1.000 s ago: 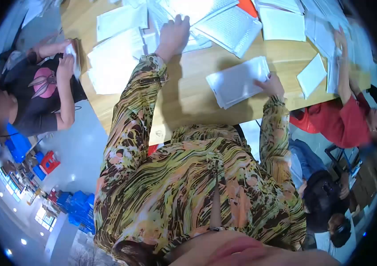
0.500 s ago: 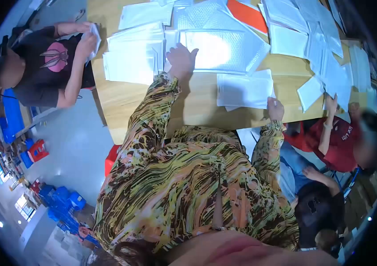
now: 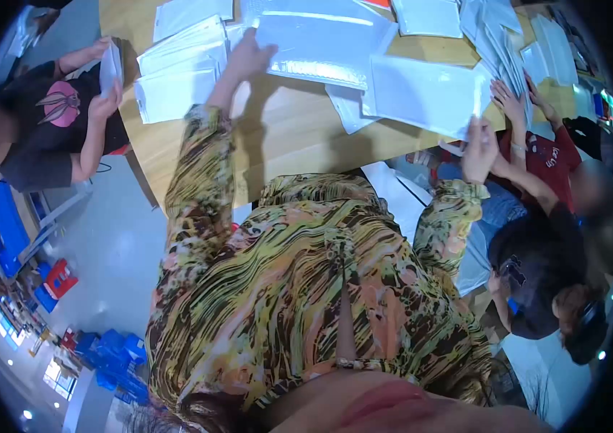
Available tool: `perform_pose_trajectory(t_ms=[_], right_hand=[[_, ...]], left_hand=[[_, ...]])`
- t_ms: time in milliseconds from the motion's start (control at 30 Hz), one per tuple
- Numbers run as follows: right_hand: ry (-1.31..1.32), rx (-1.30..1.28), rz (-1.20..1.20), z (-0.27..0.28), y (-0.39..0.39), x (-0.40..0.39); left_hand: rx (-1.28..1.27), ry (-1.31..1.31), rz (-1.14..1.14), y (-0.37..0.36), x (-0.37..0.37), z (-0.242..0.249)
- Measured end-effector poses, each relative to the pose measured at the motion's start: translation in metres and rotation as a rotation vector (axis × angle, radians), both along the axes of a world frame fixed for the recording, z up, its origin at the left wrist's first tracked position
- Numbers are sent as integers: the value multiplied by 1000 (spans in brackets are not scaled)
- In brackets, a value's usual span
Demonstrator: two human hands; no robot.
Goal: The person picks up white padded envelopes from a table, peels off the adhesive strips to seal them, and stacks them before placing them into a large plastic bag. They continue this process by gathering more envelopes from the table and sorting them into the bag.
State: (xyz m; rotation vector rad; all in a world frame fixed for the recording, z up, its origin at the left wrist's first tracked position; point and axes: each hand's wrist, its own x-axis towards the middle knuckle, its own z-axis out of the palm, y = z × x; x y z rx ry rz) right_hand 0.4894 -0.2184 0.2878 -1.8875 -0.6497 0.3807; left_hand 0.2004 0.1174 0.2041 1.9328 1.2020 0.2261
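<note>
Evenly, the envelope by the table edge is best kept flat, its corner pinched by the right hand; the left hand's fingers are part-spread at the mailer, any grip untellable.

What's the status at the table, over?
Left hand at edge of bubble envelope. Right hand gripping white envelope by its corner. Another person's hand close by.

a workshop, people around a wooden table, piled white envelopes, blue bins
</note>
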Motion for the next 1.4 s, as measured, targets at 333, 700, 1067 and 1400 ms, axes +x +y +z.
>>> perform_pose_trajectory(t_ms=[333,700,1067,1400], right_hand=[[-22,698,-71,117,97,22],[-368,638,246,139,174,-4],[-75,132,875,187,157,-5],[-323,111,1128,191,153,-16]], left_hand=[[894,309,-323,3,-17,104],[1287,-298,-778,-67,7,166],[1247,-417,-669,-116,22,195],[1201,-587,-405,-125,28,210]])
